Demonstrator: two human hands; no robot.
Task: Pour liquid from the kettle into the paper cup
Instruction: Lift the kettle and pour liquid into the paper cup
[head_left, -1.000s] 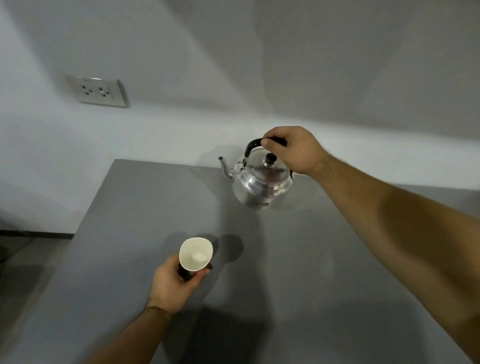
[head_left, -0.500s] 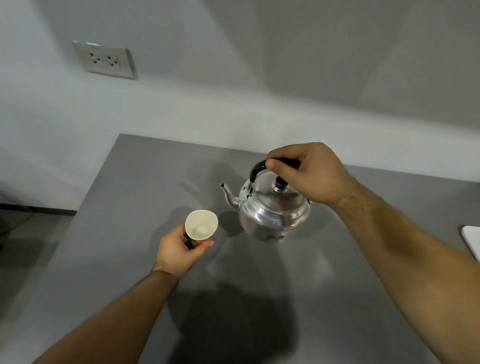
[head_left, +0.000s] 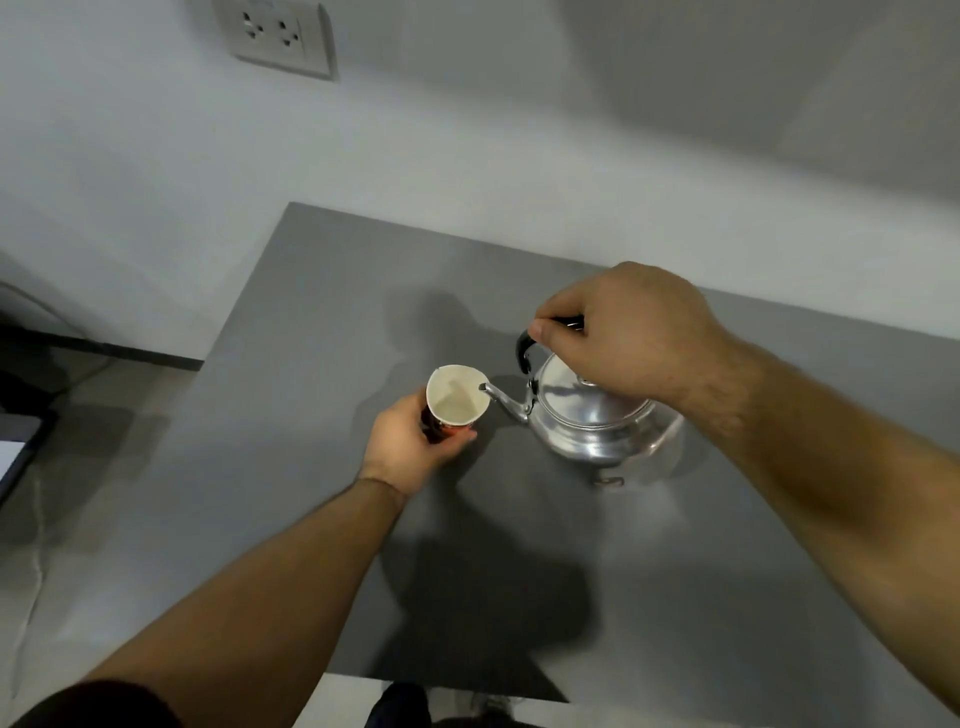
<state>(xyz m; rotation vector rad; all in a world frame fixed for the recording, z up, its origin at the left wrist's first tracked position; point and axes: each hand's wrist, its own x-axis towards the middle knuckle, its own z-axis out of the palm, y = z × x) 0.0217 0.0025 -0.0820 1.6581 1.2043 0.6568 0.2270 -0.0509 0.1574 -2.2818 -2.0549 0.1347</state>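
Brought shiny aluminium kettle (head_left: 597, 415) with black handle closer since earlier, spout tip over white paper cup (head_left: 457, 397) rim above grey table (head_left: 311, 312), right hand (head_left: 628, 332) clenched on handle, left hand (head_left: 410, 447) wrapped round cup to steady pour.

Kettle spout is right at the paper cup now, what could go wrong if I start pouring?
The spout tip sits at the cup's right rim, barely inside, so a first gush could run down the outside onto the left hand. The cup is held up by that hand alone, and a squeeze might buckle its thin wall. The right hand covers the kettle's lid, so steam may reach it.
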